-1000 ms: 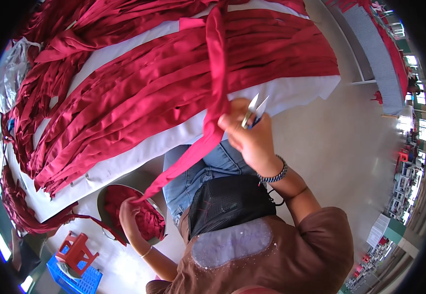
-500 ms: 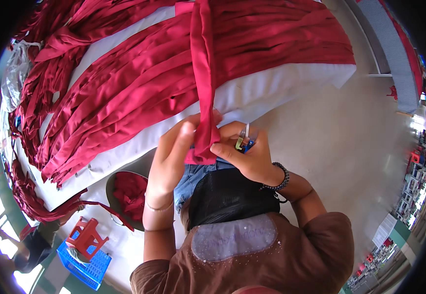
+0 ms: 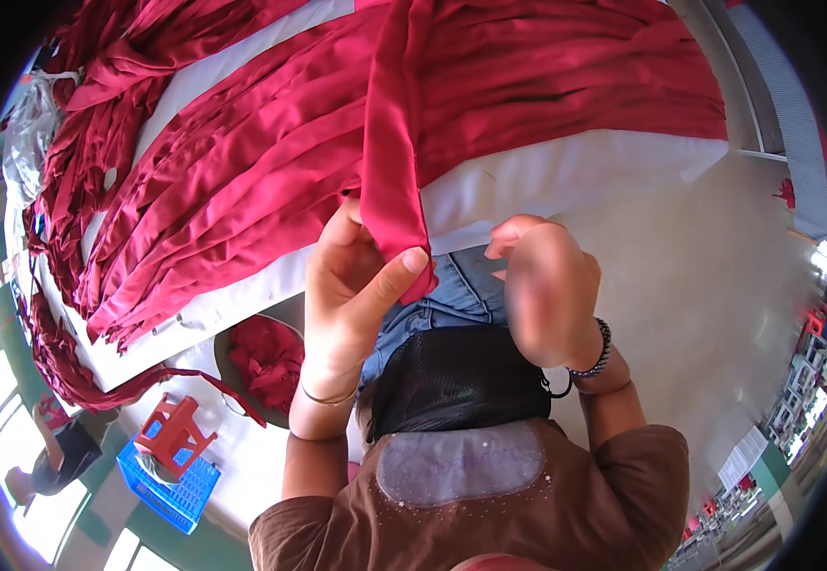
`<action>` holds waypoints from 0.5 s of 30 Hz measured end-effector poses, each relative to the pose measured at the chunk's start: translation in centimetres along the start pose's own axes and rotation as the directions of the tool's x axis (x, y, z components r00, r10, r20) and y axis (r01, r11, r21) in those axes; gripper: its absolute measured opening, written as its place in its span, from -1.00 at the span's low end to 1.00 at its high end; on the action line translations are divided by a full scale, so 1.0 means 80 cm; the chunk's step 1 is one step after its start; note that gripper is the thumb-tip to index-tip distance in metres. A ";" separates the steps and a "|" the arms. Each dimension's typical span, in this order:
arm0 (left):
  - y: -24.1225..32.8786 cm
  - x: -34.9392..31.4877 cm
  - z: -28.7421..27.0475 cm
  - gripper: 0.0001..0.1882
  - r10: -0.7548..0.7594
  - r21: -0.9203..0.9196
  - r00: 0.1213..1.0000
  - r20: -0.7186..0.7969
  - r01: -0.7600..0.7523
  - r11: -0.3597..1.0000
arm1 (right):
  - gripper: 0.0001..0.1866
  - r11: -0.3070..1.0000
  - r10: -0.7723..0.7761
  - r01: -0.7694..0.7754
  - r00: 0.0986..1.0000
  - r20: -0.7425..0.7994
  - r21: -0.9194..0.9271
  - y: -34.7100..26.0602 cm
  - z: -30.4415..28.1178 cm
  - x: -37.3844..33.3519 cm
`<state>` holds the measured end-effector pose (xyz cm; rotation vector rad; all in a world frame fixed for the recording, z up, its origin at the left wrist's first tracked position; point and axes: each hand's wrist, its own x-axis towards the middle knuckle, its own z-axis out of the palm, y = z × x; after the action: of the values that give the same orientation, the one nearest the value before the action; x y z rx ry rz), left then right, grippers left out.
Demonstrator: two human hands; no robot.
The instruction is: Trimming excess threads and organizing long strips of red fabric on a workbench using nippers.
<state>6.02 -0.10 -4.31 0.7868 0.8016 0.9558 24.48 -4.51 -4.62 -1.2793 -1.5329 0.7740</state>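
A long dark-red fabric strip [image 3: 394, 162] runs from the white-covered table toward me, its near end folded over. My left hand [image 3: 352, 271] is closed on that end, the thumb pressing from above and the fingers underneath. Off to the right, apart from the strip, my right hand [image 3: 547, 285] is raised above my lap with its fingers curled in. Its palm side is smeared, and what it holds cannot be made out. Many more red strips [image 3: 242, 181] lie in lengthwise rows across the table.
White cloth [image 3: 566, 171] shows along the table's near edge. At the lower left stand a bin [image 3: 223, 366] of red fabric, a red stool [image 3: 177, 433] and a blue crate [image 3: 166, 485]. Another person [image 3: 57, 462] is at the far left. Clear plastic [image 3: 33, 138] hangs at the table's left end.
My right hand has left the strip and swung to the right; the small green-and-blue tool seen in it earlier is out of sight. My left hand now holds the strip's end alone.
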 end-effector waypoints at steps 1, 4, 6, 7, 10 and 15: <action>0.005 -0.002 0.003 -0.74 0.002 0.022 1.000 -0.014 -0.001 1.000 | -0.66 0.983 -0.094 0.094 0.996 0.003 -0.156 -0.002 0.000 0.005; 0.006 -0.007 0.002 -0.73 0.026 0.077 0.997 -0.067 -0.021 0.997 | -0.67 0.888 -0.190 0.208 0.978 0.085 -0.410 -0.012 -0.003 0.014; 0.005 -0.008 0.003 -0.71 0.036 0.077 0.997 -0.066 -0.031 0.997 | -0.62 0.813 -0.370 0.348 0.928 0.047 -0.468 -0.007 0.002 0.014; 0.007 -0.008 0.007 -0.71 0.045 0.091 0.997 -0.064 -0.039 0.995 | -0.58 0.795 -0.408 0.377 0.912 0.041 -0.475 -0.005 0.004 0.013; 0.006 -0.012 0.007 -0.69 0.060 0.095 0.996 -0.059 -0.054 0.994 | -0.60 0.769 -0.449 0.404 0.893 0.032 -0.496 -0.005 0.010 0.014; 0.005 -0.013 0.007 -0.69 0.038 0.087 0.998 -0.053 -0.034 0.996 | -0.61 0.764 -0.464 0.420 0.885 0.035 -0.490 0.000 0.014 0.015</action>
<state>5.96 -1.03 -3.46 0.8552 0.8838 0.9837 23.46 -3.26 -4.66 -1.1966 -1.9312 0.0105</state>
